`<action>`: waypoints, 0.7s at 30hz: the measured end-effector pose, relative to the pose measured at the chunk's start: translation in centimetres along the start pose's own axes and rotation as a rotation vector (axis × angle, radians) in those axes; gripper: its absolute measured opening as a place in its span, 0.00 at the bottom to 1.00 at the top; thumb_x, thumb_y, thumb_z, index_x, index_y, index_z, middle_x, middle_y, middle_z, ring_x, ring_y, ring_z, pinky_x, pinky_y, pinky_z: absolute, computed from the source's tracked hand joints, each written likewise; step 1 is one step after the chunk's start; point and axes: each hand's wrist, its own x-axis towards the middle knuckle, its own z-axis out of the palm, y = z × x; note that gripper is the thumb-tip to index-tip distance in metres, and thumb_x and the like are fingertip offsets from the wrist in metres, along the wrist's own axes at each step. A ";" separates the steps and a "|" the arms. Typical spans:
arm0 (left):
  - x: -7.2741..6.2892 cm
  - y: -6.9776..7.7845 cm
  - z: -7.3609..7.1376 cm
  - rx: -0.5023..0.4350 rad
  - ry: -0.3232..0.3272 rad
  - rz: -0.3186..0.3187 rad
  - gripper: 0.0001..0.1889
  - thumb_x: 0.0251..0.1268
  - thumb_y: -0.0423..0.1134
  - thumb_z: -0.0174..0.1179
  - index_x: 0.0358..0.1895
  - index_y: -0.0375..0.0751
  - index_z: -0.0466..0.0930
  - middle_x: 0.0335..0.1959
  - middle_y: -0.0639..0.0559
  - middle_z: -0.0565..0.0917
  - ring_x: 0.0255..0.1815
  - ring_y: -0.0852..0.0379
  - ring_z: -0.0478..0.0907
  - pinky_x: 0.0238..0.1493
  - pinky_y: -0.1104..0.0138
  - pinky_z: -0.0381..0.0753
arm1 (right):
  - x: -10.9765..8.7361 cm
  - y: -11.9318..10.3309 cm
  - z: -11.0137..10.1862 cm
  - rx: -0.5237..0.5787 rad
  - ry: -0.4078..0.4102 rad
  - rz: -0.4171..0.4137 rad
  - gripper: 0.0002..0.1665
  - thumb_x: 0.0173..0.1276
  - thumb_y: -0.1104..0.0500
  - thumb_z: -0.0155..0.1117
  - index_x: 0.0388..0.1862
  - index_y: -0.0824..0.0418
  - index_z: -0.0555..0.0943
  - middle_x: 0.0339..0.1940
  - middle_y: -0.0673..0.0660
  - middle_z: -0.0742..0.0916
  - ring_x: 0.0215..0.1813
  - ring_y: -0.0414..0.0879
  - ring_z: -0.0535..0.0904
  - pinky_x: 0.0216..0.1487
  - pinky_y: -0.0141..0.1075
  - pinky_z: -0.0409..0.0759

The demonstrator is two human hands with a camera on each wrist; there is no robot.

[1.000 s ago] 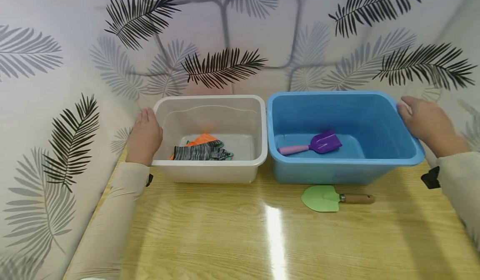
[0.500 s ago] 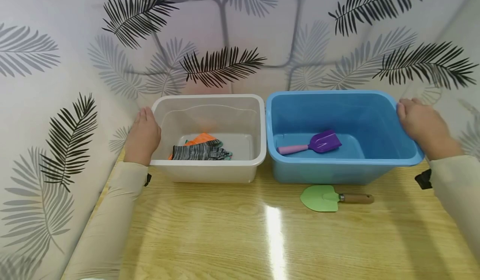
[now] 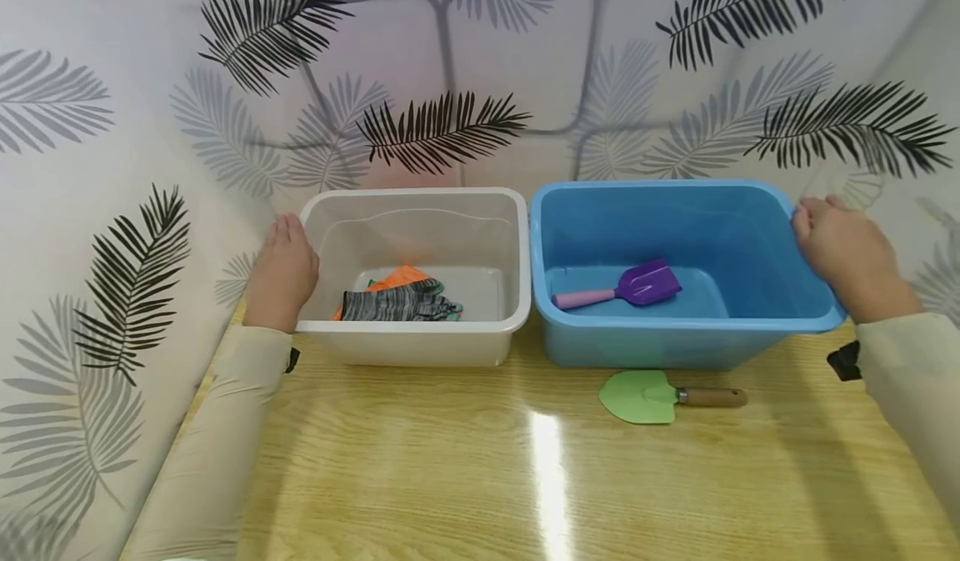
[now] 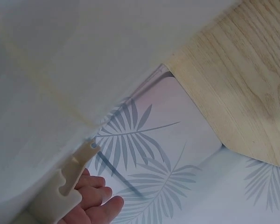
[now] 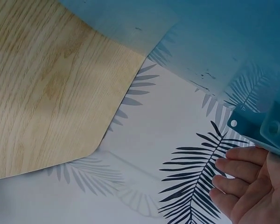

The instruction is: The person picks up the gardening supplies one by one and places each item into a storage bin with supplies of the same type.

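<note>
A white plastic bin (image 3: 420,344) and a blue plastic bin (image 3: 637,348) stand side by side on the table. My left hand (image 3: 282,273) grips the white bin's left rim; the left wrist view shows its fingertips below the rim handle. At the blue bin's right rim, my right hand (image 3: 853,252) has its fingers under the handle, as the right wrist view shows. Inside the white bin lie a grey knitted glove (image 3: 397,303) and something orange (image 3: 397,277), partly covered. A purple toy shovel (image 3: 647,283) with a pink handle rests in the blue bin.
A green trowel (image 3: 640,397) with a wooden handle lies just before the blue bin. Both bins stand towards the back of the wood-grain table (image 3: 420,453). Behind and to the left hangs a white sheet (image 3: 495,69) with leaf prints.
The right hand and forearm have shifted slightly inward along the blue bin's rim. Both bins, the left hand and the trowel keep their places, while the whole view drifts a little left.
</note>
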 end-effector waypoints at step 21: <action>0.1 0.6 -1.2 -0.284 0.253 0.040 0.23 0.70 0.32 0.41 0.67 0.31 0.61 0.67 0.38 0.64 0.65 0.41 0.63 0.61 0.49 0.64 | 0.1 0.0 0.0 0.005 -0.006 -0.002 0.34 0.75 0.49 0.26 0.63 0.75 0.63 0.62 0.78 0.66 0.68 0.70 0.52 0.63 0.63 0.49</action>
